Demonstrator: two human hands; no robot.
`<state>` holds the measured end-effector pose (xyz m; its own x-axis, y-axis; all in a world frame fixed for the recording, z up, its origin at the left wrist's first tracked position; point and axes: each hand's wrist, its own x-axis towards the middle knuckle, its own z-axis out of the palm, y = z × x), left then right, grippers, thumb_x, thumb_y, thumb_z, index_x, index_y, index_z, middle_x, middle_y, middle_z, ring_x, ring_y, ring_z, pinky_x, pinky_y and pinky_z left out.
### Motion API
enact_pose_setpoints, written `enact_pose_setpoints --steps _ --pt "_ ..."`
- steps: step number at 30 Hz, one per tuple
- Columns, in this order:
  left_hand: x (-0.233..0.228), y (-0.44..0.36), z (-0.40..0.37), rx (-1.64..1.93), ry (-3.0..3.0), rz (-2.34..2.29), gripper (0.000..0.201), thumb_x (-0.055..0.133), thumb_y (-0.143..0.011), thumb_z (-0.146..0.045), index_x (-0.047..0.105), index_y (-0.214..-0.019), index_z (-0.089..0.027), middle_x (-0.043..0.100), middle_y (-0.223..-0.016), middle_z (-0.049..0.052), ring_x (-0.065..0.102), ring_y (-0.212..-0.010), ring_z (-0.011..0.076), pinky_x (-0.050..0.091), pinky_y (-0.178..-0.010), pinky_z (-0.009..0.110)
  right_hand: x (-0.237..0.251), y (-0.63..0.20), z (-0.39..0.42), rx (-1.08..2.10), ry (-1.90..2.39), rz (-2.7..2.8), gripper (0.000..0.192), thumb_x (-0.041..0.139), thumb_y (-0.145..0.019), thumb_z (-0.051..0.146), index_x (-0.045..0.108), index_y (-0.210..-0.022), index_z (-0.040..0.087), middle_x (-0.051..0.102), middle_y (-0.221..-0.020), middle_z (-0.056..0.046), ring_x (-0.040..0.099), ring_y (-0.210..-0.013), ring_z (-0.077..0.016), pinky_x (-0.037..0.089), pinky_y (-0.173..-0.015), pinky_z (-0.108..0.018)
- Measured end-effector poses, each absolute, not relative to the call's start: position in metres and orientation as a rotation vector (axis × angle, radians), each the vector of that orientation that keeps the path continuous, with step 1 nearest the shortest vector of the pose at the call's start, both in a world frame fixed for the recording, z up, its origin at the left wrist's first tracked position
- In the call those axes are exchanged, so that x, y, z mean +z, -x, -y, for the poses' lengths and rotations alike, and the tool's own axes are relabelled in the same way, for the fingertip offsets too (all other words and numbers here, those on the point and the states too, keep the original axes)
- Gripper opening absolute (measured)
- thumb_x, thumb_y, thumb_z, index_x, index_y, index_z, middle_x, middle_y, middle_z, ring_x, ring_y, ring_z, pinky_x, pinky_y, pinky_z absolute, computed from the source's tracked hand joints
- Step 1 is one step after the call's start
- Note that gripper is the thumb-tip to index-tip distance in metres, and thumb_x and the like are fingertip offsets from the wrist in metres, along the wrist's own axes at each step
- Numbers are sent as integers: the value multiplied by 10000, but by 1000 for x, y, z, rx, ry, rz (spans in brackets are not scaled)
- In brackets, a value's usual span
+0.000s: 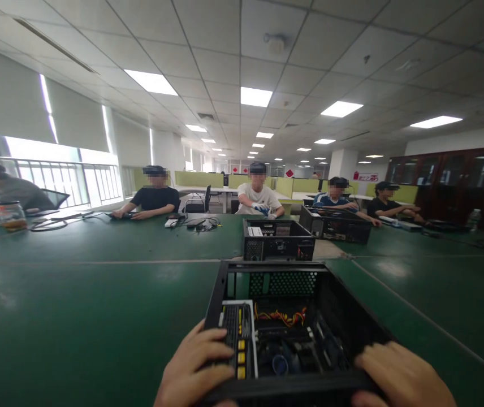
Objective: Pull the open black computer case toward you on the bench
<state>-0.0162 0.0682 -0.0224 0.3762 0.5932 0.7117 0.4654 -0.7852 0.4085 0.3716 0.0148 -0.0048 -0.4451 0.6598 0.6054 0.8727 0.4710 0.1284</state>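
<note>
Directly before me on the green table lies an open black computer case (305, 376), its inside facing up. My left hand (199, 364) grips its near left corner, fingers over the rim beside the power supply (237, 339) with yellow markings. At the near right corner my right hand (403, 370) is wrapped over the edge, thumb on the near side. Inside the case show red and yellow cables (282, 316) and a round cooling fan (280, 364); the lower interior is dark.
The green table (76, 305) spreads around the case. Just beyond stands a second open computer case (278, 249), with another case (339, 226) to its right. Several people sit along the far side, one person (259, 195) wearing gloves. Cables and small devices (199, 223) lie at the back.
</note>
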Motion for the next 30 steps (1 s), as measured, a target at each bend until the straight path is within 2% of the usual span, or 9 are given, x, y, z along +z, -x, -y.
enact_pose_setpoints --steps 6,13,15,17,20,22,24,27,30 --pt "-2 -23 -176 1420 -2511 -884 190 673 -808 -362 723 -943 -238 669 -1077 81 536 -1178 263 400 -1049 447 -3 -368 -116 -611 1652 2077 358 483 -911 542 611 -1086 258 646 -1074 -17 551 -1018 -241 301 -995 -502" --pt "0 -47 -252 1352 -2444 -1144 194 720 -771 -317 708 -947 -236 599 -1242 48 447 -1271 209 330 -1104 342 -25 -367 -203 -603 1984 1775 581 477 -912 511 433 -1381 171 367 -1472 -80 229 -1375 -304 116 -1130 -541" --pt "8 -58 -265 1342 -2346 -1352 283 714 -774 -341 681 -1036 -240 514 -1354 64 383 -1323 239 303 -1118 382 -16 -360 -230 -450 2060 1709 590 486 -910 498 406 -1406 189 307 -1508 -63 156 -1408 -290 78 -1149 -513" --pt "16 -76 -274 1351 -2154 -1643 464 655 -819 -348 560 -1251 -206 357 -1466 149 286 -1373 328 284 -1097 526 -3 -344 -260 -290 2114 1593 596 489 -907 478 402 -1409 169 282 -1516 -90 123 -1413 -320 59 -1143 -535" --pt "16 -105 -271 1300 -1943 -1918 631 567 -852 -268 334 -1422 -132 195 -1503 270 224 -1371 438 287 -998 677 12 -304 -296 -135 2161 1374 660 449 -918 410 320 -1416 -3 208 -1494 -267 114 -1374 -455 98 -1064 -659" --pt "5 -116 -256 1209 -2050 -1849 634 609 -807 -243 387 -1398 -179 271 -1502 196 272 -1366 377 278 -1060 585 11 -276 -303 -61 2094 1369 697 458 -907 361 240 -1436 -38 140 -1497 -302 91 -1375 -460 111 -1066 -647" --pt "-12 -112 -229 1093 -2192 -1693 547 638 -776 -249 505 -1306 -224 441 -1416 104 380 -1310 285 311 -1082 432 1 -257 -290 20 1947 1516 675 517 -874 324 283 -1450 61 170 -1526 -206 104 -1402 -376 117 -1126 -535" --pt "-40 -82 -173 908 -2238 -1527 285 597 -795 -265 643 -1070 -205 655 -1068 62 594 -997 220 461 -891 334 -28 -251 -249 264 1751 1717 473 574 -831 326 540 -1285 195 460 -1393 -79 354 -1315 -271 244 -1119 -385" --pt "-61 -43 -116 686 -2208 -1422 184 594 -784 -277 672 -941 -224 671 -925 34 616 -863 212 488 -795 337 -53 -258 -215 592 1685 1645 455 563 -833 406 582 -1222 170 585 -1247 -85 530 -1150 -230 379 -1031 -330"
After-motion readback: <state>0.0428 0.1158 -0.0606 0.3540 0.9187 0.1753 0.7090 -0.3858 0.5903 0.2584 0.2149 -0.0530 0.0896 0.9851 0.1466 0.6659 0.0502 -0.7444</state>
